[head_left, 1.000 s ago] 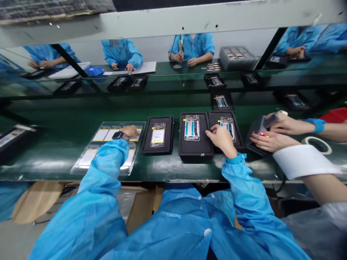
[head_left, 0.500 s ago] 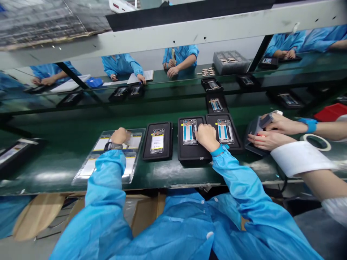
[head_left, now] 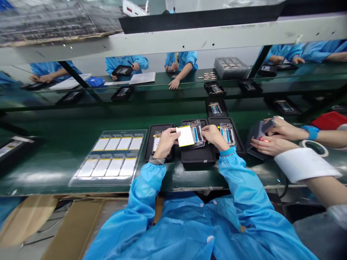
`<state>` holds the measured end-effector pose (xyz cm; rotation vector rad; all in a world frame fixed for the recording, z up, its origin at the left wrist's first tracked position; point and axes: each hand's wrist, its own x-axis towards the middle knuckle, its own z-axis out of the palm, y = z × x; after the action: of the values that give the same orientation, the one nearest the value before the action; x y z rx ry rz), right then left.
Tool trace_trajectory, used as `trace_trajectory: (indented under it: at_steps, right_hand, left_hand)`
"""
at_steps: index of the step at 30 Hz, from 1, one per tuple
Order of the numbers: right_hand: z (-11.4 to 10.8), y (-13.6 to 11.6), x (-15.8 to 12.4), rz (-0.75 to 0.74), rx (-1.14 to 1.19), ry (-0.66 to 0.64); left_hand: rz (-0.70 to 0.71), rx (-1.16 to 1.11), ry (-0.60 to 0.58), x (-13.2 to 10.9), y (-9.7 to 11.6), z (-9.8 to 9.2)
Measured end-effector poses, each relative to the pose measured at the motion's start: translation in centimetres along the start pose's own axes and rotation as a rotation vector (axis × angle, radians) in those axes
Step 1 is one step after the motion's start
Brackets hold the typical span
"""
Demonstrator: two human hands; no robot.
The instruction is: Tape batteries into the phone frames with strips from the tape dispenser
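My left hand (head_left: 166,143) pinches a white phone battery (head_left: 185,136) with yellow edges by its left side. The battery is over the left part of an open phone frame (head_left: 197,134) with blue strips inside. My right hand (head_left: 215,136) grips the frame's right edge; the frame is tilted above its black foam tray (head_left: 199,157). Behind my left hand, another black tray (head_left: 149,144) carries a phone partly hidden by that hand. To the left lies a clear plastic tray (head_left: 74,180) with several white batteries in two rows.
Right of my right hand, another phone frame (head_left: 227,133) lies in a black tray. A co-worker's hands (head_left: 267,139) work at a grey fixture (head_left: 253,144) beside a tape roll (head_left: 316,148). A shelf beam (head_left: 162,42) crosses above; people sit opposite.
My left hand has moved right from the clear tray, bringing a battery to the phone frame. My right hand has taken the frame's edge and tilted it. A co-worker opposite has raised a black tray.
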<state>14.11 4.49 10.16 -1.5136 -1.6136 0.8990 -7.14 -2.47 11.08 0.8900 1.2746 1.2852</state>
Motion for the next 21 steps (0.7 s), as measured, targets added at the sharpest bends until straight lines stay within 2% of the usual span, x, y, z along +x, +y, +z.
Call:
trace_trajectory:
  at_steps: [3,10,12,16,19,21]
  right_hand:
    - [0.1,0.1,-0.8,0.075,0.154,-0.118]
    - [-1.1,0.3,-4.7,0.058,0.602,-0.143]
    - [-1.1,0.5,-5.6,0.051,0.659,-0.143]
    - [-0.6,0.6,-6.9,0.044,0.717,-0.103]
    - [-0.5,0.2,-8.1,0.017,0.741,-0.095]
    - [-0.7,0.0,-8.9,-0.003,0.745,-0.087]
  left_hand:
    - [-0.009,-0.014,-0.021,0.8,0.0,1.7]
    - [0.083,0.039,-0.057,1.1,-0.2,3.1]
    - [0.115,0.07,-0.056,0.7,0.0,3.3]
    - [0.285,0.191,-0.011,-1.0,0.2,3.9]
    - [0.467,0.339,0.097,-2.6,0.0,4.5]
    - [0.519,0.342,0.144,-3.4,-0.3,4.8]
